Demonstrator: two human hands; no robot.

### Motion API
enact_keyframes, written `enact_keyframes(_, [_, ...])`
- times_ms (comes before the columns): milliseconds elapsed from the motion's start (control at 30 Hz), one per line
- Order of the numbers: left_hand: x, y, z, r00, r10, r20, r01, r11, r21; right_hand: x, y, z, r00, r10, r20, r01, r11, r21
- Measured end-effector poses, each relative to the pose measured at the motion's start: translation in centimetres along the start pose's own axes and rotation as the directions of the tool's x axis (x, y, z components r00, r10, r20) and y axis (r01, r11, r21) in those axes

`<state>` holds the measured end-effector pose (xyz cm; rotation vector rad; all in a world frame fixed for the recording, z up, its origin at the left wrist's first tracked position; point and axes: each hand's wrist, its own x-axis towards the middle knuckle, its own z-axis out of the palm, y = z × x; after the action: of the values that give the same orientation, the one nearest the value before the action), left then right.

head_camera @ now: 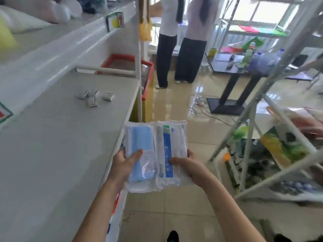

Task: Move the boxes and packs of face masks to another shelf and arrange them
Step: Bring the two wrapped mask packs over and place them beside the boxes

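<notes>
1. Two packs of face masks held side by side in the aisle, just off the front edge of the white shelf: the blue mask pack (141,154) on the left, the white mask pack (172,151) with a blue printed stripe on the right, their inner edges touching or overlapping
2. Left hand (125,163) closed on the lower left of the blue mask pack, thumb across its front face, fingers hidden behind it
3. Right hand (187,164) closed on the lower right of the white mask pack, thumb on its front, fingers wrapped around its right edge
4. White shelf (57,145), to the left of the packs; its broad surface carries a loose cluster of small white boxes (95,97) towards the back, well apart from the hands
5. Red-rimmed bin (147,74) beyond the far end of the white shelf
6. Metal rack (253,133) to the right of the aisle, holding blurred coloured goods
7. Two standing people (181,41) at the far end of the tiled floor, beside a dark-legged table (232,84)
</notes>
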<state>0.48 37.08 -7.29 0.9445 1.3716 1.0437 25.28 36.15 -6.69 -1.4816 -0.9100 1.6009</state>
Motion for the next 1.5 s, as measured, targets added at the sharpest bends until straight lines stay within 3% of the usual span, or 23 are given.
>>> enact_keyframes(200, [-2.2, -0.7, 9.1, 0.951, -0.041, 0.308, 0.006, 0.994, 0.113, -7.8, 4.0, -8.1, 0.933, -0.057, -0.355, 0.091, 0.993, 0.081])
enact_keyframes(500, [-6.5, -1.4, 25.6, 0.809, -0.115, 0.577, -0.031, 0.971, 0.237, -22.2, 9.1, -18.2, 0.757, 0.001, -0.654, 0.172, 0.964, 0.201])
enact_keyframes(600, [-9.5, -2.3, 31.3, 0.74, -0.106, 0.664, -0.099, 0.959, 0.264, -27.4, 11.3, -20.4, 0.657, 0.039, -0.753, 0.201, 0.954, 0.224])
enact_keyframes(767, [-16.1, -5.4, 37.6, 0.54, -0.146, 0.829, -0.177, 0.943, 0.282, -35.8, 15.6, -22.0, 0.432, 0.138, -0.891, 0.288, 0.915, 0.282])
enact_keyframes(933, [-23.3, -8.3, 41.0, 0.295, -0.251, 0.922, -0.224, 0.92, 0.322, -43.4, 21.1, -19.9, 0.292, 0.214, -0.932, 0.386, 0.865, 0.32])
enact_keyframes(1167, [-36.0, -12.3, 44.9, 0.03, -0.329, 0.944, -0.337, 0.886, 0.319, -52.9, 28.3, -16.8, 0.037, 0.377, -0.925, 0.518, 0.785, 0.341])
enact_keyframes(1300, [-43.3, -14.2, 47.0, -0.056, -0.375, 0.925, -0.378, 0.866, 0.328, -58.7, 31.5, -17.0, -0.097, 0.42, -0.903, 0.55, 0.778, 0.303])
enact_keyframes(1500, [-51.8, -16.4, 51.5, -0.107, -0.42, 0.901, -0.412, 0.844, 0.344, -65.7, 34.4, -18.3, -0.171, 0.436, -0.884, 0.599, 0.758, 0.258])
